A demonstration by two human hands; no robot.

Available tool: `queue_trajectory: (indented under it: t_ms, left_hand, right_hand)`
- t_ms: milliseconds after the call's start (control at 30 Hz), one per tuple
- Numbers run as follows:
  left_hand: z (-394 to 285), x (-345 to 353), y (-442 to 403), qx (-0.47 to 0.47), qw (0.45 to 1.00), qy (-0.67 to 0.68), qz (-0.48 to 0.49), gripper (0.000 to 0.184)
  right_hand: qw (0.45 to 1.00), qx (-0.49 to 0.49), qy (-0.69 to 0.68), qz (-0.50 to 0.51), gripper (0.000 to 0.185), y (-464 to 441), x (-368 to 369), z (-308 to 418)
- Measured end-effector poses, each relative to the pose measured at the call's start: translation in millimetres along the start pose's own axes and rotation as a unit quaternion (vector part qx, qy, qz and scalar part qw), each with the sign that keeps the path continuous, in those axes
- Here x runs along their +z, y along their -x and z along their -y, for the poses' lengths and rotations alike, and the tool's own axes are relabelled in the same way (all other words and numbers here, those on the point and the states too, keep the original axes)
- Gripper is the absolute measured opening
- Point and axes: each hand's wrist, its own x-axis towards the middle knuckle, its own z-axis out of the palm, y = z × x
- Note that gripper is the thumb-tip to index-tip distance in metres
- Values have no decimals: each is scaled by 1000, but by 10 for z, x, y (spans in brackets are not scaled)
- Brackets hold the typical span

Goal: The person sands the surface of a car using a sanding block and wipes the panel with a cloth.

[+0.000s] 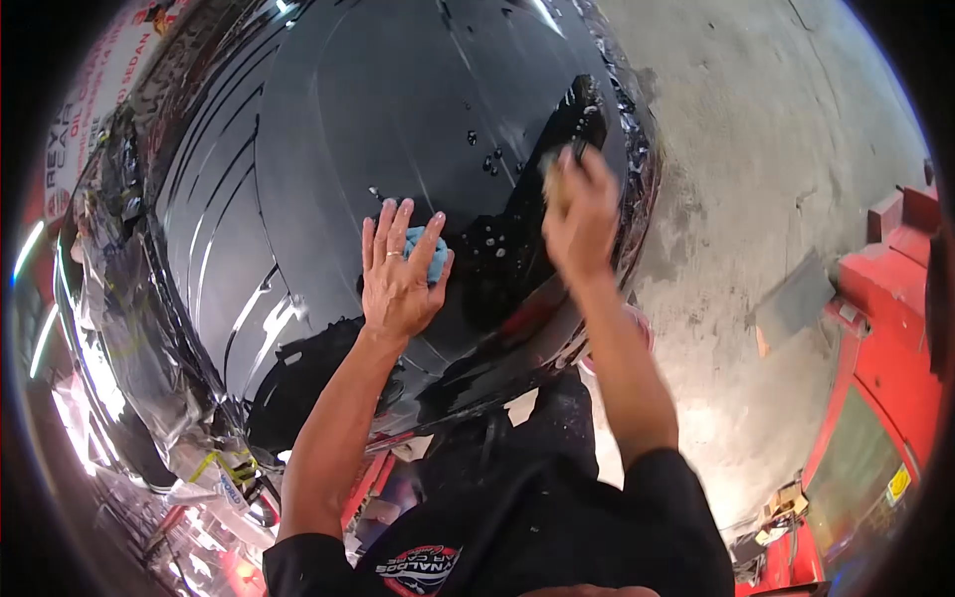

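A glossy black car panel (368,109), wet with drops and streaks, curves below my hands. My left hand (398,284) lies on it, fingers stretched forward, with a crumpled light blue cloth (430,255) held beneath the palm between thumb and forefinger. Further right, my right hand (582,224) is smeared by motion, its fingers bent around a small tan block (559,189) pressed near the panel. What kind of block it is cannot be made out. Foamy water drops (487,239) sit on the surface between both hands.
Crinkled plastic sheeting (149,328) wraps the panel's left side. Concrete floor (716,159) stretches to the right. A red metal stand (890,328) stands at the far right, with a grey flat piece (793,303) beside it. A printed banner (95,109) shows upper left.
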Motion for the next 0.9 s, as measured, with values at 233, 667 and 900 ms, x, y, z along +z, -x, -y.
queue_trajectory:
  t_ms: [233, 667, 900]
  left_hand:
    - [-4, -30, 22, -1, 1000, 9, -9, 51]
    - [12, -76, 22, -5, 1000, 25, 5, 49]
    - [-15, -86, 42, -15, 999, 42, -15, 48]
  right_hand:
    - [999, -39, -36, -6, 42, 455, -88, 324]
    - [953, -281, -6, 116, 38, 178, -171, 124]
    - [998, -12, 67, -13, 40, -113, 216, 326]
